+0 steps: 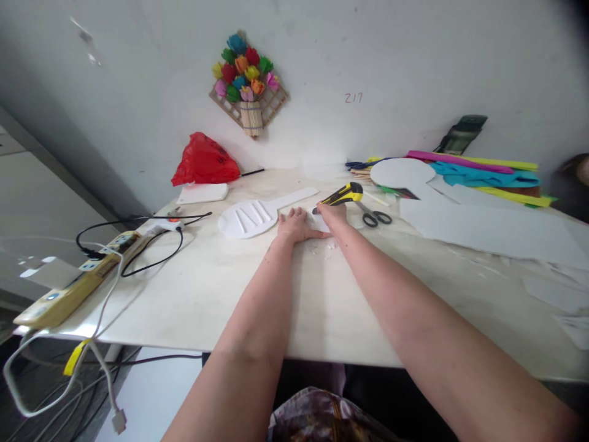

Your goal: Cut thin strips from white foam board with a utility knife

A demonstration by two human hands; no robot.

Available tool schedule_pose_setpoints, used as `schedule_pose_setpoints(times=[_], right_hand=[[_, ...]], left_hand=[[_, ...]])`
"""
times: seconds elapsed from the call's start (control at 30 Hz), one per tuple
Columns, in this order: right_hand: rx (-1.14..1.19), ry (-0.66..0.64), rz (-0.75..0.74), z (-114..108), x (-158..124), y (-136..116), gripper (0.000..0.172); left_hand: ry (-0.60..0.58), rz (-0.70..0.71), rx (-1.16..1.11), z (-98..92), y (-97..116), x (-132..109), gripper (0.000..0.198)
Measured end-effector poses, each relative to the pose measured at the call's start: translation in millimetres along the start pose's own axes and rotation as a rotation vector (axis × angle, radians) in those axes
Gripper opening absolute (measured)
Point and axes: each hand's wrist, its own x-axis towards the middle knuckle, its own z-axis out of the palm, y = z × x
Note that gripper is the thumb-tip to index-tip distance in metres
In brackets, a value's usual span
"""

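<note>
My right hand (334, 215) is closed around a yellow and black utility knife (346, 193), its front end low over a small white piece (315, 222) on the table. My left hand (297, 227) lies flat with fingers spread, pressing that white piece. Small white scraps (330, 247) lie below the hands. Just left of my left hand is a white paddle-shaped cutout (225, 224) with a long handle and several thin white strips on its round part. Scissors with black handles (377, 218) lie right of the knife.
White sheets (488, 230) and a round cutout (400, 172) cover the right side, before coloured rolls (488, 175). A red plastic bag (205, 161) and a white block (202, 193) stand back left. A power strip (78, 285) with cables lines the left edge.
</note>
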Motion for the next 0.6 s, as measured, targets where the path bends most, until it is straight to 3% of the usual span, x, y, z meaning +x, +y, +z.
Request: schedule_pose_setpoints(times=[0.6], right_hand=[[0.000,-0.029,-0.065,4.1,6.9,-2.6,0.022]], left_hand=[[0.101,-0.023,-0.022,-0.5,-4.1,-1.7,0.099]])
